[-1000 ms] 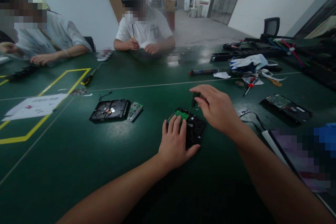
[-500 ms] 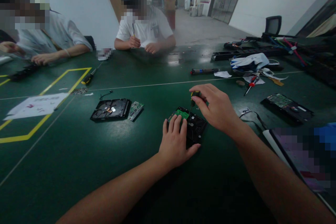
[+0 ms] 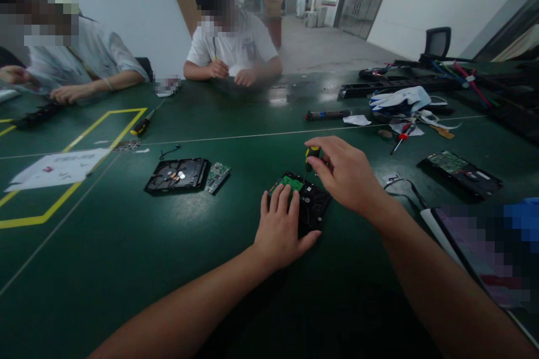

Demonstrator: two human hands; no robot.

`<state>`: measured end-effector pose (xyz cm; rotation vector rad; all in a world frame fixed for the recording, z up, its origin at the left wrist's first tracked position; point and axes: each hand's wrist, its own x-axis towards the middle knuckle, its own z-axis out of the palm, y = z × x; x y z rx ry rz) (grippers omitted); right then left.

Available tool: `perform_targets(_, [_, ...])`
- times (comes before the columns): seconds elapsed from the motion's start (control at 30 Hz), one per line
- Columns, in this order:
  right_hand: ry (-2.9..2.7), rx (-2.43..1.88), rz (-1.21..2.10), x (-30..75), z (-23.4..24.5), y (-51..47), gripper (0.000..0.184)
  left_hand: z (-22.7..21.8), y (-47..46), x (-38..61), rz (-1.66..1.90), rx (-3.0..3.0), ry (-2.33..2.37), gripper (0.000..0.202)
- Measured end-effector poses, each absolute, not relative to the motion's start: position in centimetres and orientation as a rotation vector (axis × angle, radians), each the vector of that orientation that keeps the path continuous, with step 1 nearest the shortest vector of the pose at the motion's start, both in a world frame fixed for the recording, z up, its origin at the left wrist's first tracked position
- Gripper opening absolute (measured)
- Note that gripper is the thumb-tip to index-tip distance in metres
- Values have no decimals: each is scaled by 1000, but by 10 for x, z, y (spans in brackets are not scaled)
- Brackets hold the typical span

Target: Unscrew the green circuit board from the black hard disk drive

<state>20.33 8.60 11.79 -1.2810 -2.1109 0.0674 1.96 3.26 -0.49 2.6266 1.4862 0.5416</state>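
On the green counter [image 3: 126, 261], just right of centre, lies a black hard drive [image 3: 315, 205]. The left hand [image 3: 278, 230] rests across it, fingers [image 3: 283, 198] slightly parted; the right hand [image 3: 343, 171] pinches a screwdriver [image 3: 312, 157], tip down by the green board [image 3: 291, 182].

A wide lane crosses the smooth dark-green table [image 3: 168, 247] between the flat black rectangular casing [image 3: 168, 171] and the left grip [image 3: 278, 230]; a small green-and-silver circuit board [image 3: 218, 178] narrows its far end. Over the black hard drive with green circuitry [image 3: 315, 202], that grip, the right grip [image 3: 343, 174] and a yellow-and-black screwdriver [image 3: 312, 153] block access. Rightward, a thin black cable [image 3: 407, 193] obstructs.
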Motion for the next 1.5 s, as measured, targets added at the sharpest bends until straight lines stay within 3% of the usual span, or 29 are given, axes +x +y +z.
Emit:
perform_targets(0.23, [-2080, -1492, -136, 202, 118, 84, 21, -4, 33, 20, 576, 2619, 1477, 90])
perform_targets(0.5, [-2105, -1293, 119, 202, 120, 83, 34, -6, 33, 20, 558, 2629, 1489, 91])
perform_targets(0.67, [-2091, -1240, 139, 202, 119, 84, 24, -8, 33, 20, 585, 2621, 1486, 90])
perform_targets(0.87, [-2138, -1224, 164, 203, 122, 84, 30, -7, 33, 19, 585, 2620, 1476, 90])
perform_targets(1.13, [-2098, -1414, 7, 203, 121, 84, 22, -5, 33, 19, 552, 2627, 1481, 92])
perform_targets(1.37, [-2076, -1333, 106, 204, 118, 84, 28, -5, 33, 19, 556, 2632, 1482, 91])
perform_targets(1.5, [-2100, -1290, 104, 203, 118, 83, 19, -6, 32, 20, 553, 2637, 1483, 91])
